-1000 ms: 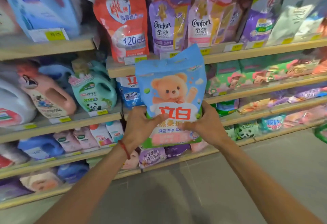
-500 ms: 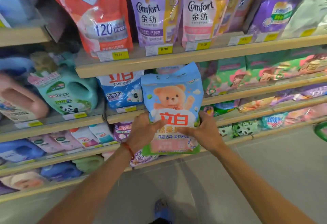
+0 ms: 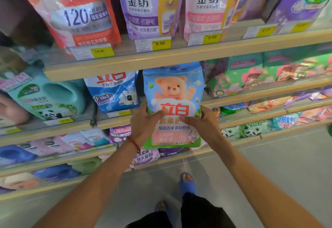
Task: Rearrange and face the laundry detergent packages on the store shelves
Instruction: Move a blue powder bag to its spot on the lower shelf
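A light blue detergent bag with a teddy bear [image 3: 173, 91] stands upright with its front facing me. Its top is tucked just under the upper shelf board [image 3: 161, 60]. My left hand [image 3: 143, 122] grips the bag's left side, thumb on the front. My right hand [image 3: 204, 123] grips its right side the same way. The bag's lower part hangs in front of the middle shelf edge [image 3: 115, 120]. A blue and white detergent bag [image 3: 115, 91] stands just left of it on that shelf.
Orange [image 3: 79, 12] and purple Comfort pouches [image 3: 143, 6] fill the upper shelf, with yellow price tags [image 3: 159, 43] below them. A teal panda jug [image 3: 46, 100] sits left, green packs [image 3: 251, 76] right. Lower shelves hold more packs. My sandalled feet [image 3: 186, 182] stand on the grey floor.
Both hands have carried the bear bag lower and towards the shelf, from in front of the upper shelf to the gap beneath it. The camera has moved closer.
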### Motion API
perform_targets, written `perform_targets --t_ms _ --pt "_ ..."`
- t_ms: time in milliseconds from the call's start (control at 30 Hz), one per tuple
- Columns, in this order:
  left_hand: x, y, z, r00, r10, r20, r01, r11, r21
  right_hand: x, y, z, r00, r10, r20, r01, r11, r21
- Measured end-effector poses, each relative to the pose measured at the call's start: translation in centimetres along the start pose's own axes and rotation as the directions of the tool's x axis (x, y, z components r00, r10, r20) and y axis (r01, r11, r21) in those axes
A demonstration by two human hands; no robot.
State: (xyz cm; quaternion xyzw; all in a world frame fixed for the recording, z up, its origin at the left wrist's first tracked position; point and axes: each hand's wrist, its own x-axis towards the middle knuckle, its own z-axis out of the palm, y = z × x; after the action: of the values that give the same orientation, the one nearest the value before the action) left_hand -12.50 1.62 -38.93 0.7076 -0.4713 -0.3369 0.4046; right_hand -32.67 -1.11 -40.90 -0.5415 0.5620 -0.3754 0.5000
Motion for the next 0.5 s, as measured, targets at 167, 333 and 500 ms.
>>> perform_targets --t_ms 167,333,500 --pt "2.9 0.9 0.8 0.998 -0.032 -0.046 0.025 0.991 -0.133 4.1 -0.2 -0.6 0.999 -0.047 0.018 0.045 0.996 0.081" --pt "5.1 0.5 0.3 0.964 0.033 0.263 0.044 0.959 -0.28 7.2 -1.0 -0.5 0.991 -0.131 -0.034 0.133 0.988 0.073" --pt "6.5 -0.3 0.1 0.948 0.127 0.291 -0.071 0.978 -0.195 9.4 -1.4 0.0 0.983 -0.182 -0.036 0.183 0.982 0.038"
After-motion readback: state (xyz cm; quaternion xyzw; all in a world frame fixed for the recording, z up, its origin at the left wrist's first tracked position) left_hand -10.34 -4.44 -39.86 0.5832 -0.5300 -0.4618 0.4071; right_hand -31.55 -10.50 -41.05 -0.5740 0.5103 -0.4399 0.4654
